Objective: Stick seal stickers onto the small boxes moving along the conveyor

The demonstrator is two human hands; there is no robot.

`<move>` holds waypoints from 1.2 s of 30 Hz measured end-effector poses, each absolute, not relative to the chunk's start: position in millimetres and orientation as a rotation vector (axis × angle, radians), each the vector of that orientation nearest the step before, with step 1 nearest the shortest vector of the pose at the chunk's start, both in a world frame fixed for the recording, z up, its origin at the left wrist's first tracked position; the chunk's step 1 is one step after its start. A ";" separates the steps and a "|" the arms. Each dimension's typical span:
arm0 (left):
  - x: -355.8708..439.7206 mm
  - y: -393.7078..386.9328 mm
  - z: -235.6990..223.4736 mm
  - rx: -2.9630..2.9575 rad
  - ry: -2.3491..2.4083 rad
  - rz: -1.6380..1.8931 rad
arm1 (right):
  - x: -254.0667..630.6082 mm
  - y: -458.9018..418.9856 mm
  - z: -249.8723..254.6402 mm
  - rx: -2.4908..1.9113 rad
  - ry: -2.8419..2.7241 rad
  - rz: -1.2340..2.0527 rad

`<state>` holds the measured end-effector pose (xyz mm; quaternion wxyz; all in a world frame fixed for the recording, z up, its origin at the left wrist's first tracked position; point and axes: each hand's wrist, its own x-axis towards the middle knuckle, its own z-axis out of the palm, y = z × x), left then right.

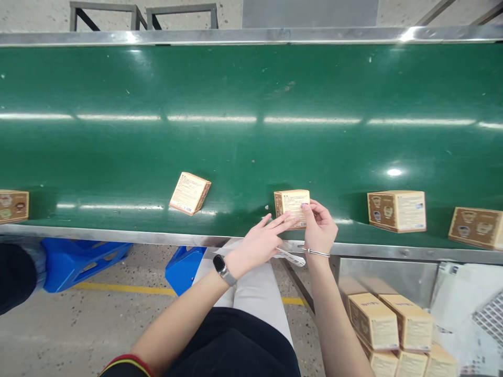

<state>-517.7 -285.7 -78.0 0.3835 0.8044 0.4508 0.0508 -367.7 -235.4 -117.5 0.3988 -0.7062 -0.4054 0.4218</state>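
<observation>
A small tan-and-brown carton [293, 201] with a printed face stands near the belt's front edge, between my hands. My left hand [261, 241], wearing a watch, lies across its lower front with fingertips against the printed face. A white strip of labels [291, 256] sticks out from under that hand; the grip on it is partly hidden. At the carton's upper right corner, my right hand [320, 230] is closed, its thumb on a small bluish sticker [304, 206] and its fingers curled around the side. A bracelet circles the right wrist.
Along the green belt [220, 146] stand another carton [190, 192] to the left and two [396, 210] [476, 228] to the right, plus one cut off at far left. Several cartons [373, 319] are stacked below right. Blue stools [82, 262] stand below the metal rail.
</observation>
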 end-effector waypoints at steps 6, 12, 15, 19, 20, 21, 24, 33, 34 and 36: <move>-508.9 -279.1 -73.6 2.048 1.135 0.094 | -366.4 -235.9 -121.4 -1.843 -1.039 0.896; -495.6 -273.6 -81.2 2.022 1.107 0.145 | -348.6 -224.3 -144.6 -1.877 -0.919 0.880; -494.2 -273.5 -80.9 1.987 1.091 0.227 | -333.4 -214.8 -142.3 -1.858 -0.930 0.972; -507.6 -278.6 -62.1 1.743 1.187 0.376 | -319.6 -217.4 -95.3 -1.835 -1.026 0.965; -513.1 -280.1 -54.8 1.637 1.222 0.360 | -318.9 -220.7 -78.6 -1.819 -1.115 0.968; -518.9 -281.5 -47.4 1.545 1.230 0.314 | -319.4 -224.4 -62.2 -1.769 -1.394 1.035; -536.3 -285.4 -29.7 1.306 1.251 0.284 | -328.2 -233.6 -24.9 -1.360 -2.132 1.334; -568.6 -300.3 -22.1 0.846 1.275 0.358 | -349.5 -233.4 -17.5 -1.108 -2.387 1.733; -570.4 -301.7 -22.4 0.856 1.266 0.352 | -349.5 -233.3 -19.1 -1.110 -2.380 1.751; -573.4 -303.9 -22.9 0.895 1.255 0.343 | -349.7 -233.8 -22.5 -1.096 -2.387 1.761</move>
